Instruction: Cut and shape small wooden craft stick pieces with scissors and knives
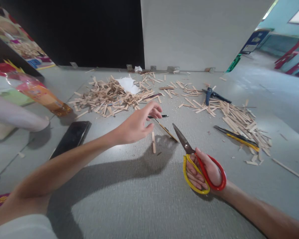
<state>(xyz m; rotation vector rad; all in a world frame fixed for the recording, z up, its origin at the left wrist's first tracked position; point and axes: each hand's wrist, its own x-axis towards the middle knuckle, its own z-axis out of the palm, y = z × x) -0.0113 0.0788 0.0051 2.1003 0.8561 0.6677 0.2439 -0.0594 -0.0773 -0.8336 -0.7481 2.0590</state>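
My right hand (201, 172) is closed round the red and yellow handles of a pair of scissors (183, 141), whose blades lie together and point up and left. My left hand (137, 124) hovers over the table with thumb and curled fingers apart, and nothing shows between them. Behind its fingertips is a black pen (164, 116), partly hidden. A thin yellowish stick (168, 131) lies between the hand and the scissor tips. Below the left hand, a short flat wooden strip (153, 142) rests on the grey tabletop (144, 199).
Piled wooden strips (104, 96) with white paper (129, 85) spread at the back. More strips (239, 119) lie right, near dark pliers (214, 95) and a yellow-black utility knife (238, 137). Left are a phone (71, 139), a tilted bottle (42, 94) and another person's arm (15, 111). A panel (189, 33) stands behind.
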